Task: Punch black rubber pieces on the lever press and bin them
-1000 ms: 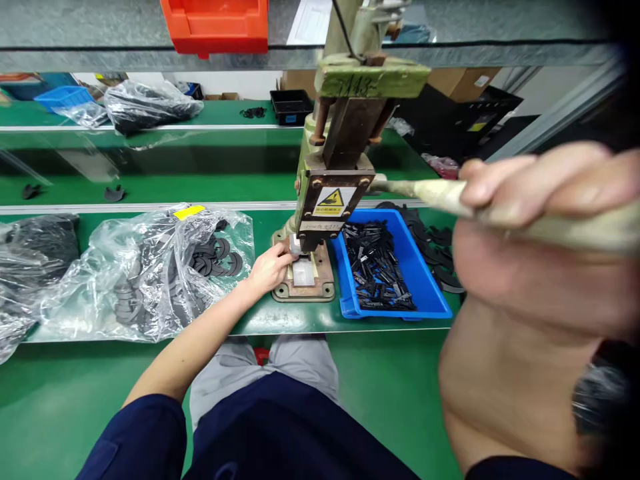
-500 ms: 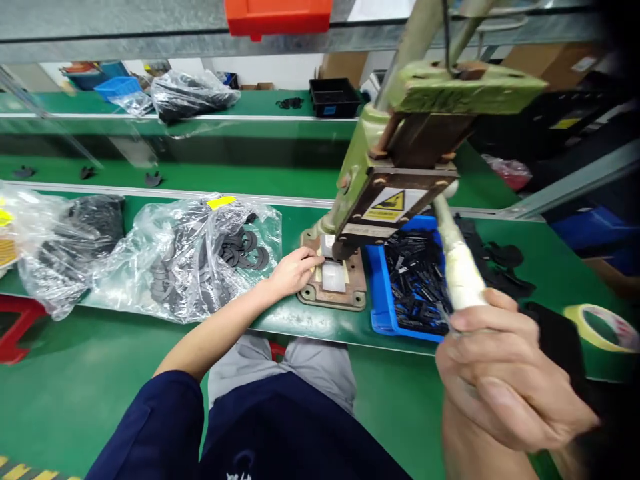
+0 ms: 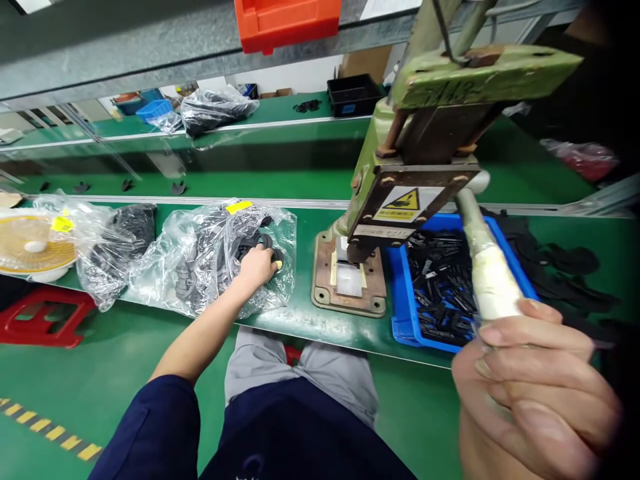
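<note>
A green hand press (image 3: 420, 160) stands on the green bench, its brown base plate (image 3: 349, 283) under the ram. My right hand (image 3: 530, 387) is closed round the press's pale taped lever (image 3: 483, 267), low at the front right. My left hand (image 3: 259, 267) reaches into the open mouth of a clear plastic bag (image 3: 210, 263) of black curved parts, fingers curled on one of the black pieces. A blue tray (image 3: 400, 313) full of small black parts sits right of the base plate.
More bags of black parts (image 3: 115, 233) and a yellow round fan (image 3: 30, 247) lie to the left. A red stool (image 3: 40, 320) stands below the bench. An orange bin (image 3: 287, 23) hangs overhead. Loose black parts (image 3: 565, 267) lie at the right.
My left hand has left the press's base plate and moved left into the bag of black parts. My right hand has brought the lever down toward me.
</note>
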`<state>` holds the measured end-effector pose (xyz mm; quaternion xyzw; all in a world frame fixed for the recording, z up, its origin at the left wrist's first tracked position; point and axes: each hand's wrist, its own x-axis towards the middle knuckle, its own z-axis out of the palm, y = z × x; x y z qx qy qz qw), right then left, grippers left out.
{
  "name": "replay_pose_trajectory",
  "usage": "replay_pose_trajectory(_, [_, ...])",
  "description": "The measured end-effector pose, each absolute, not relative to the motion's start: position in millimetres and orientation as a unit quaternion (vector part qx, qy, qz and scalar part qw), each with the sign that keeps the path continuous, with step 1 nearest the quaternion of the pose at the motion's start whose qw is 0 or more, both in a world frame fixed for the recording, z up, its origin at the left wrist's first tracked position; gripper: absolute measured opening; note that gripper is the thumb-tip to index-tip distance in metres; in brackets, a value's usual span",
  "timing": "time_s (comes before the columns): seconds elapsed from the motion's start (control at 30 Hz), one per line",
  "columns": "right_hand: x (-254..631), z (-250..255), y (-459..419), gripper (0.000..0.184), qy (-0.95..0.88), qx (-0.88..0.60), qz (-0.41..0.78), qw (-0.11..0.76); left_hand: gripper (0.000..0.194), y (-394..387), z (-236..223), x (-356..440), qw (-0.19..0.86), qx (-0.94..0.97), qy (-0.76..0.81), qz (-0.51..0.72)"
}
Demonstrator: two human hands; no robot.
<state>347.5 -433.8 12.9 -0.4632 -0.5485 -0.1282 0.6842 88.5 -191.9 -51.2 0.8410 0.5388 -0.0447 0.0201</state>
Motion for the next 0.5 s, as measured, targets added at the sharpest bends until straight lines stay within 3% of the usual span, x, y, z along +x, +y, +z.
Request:
replay_pose_trajectory(0.13, [344.0,21.4,-429.0,0.024,-0.577,-0.392,-0.152,0.7,0.022,-191.8,-51.2,102.2,0.058,0.835,0.545,-0.036])
replay_pose_trajectory(0.33, [342.2,24.8,-429.2,0.022,-0.58,-0.38,-0.134,0.708,0.024,-210.3,-54.9,103.6,0.014,0.884,0.466,0.034])
replay_pose_trajectory(0.5, [341.8,23.7,-429.8,0.024,-0.569,-0.386,-0.124,0.715,0.023,-212.2,-50.4,97.1,0.082,0.895,0.439,0.019])
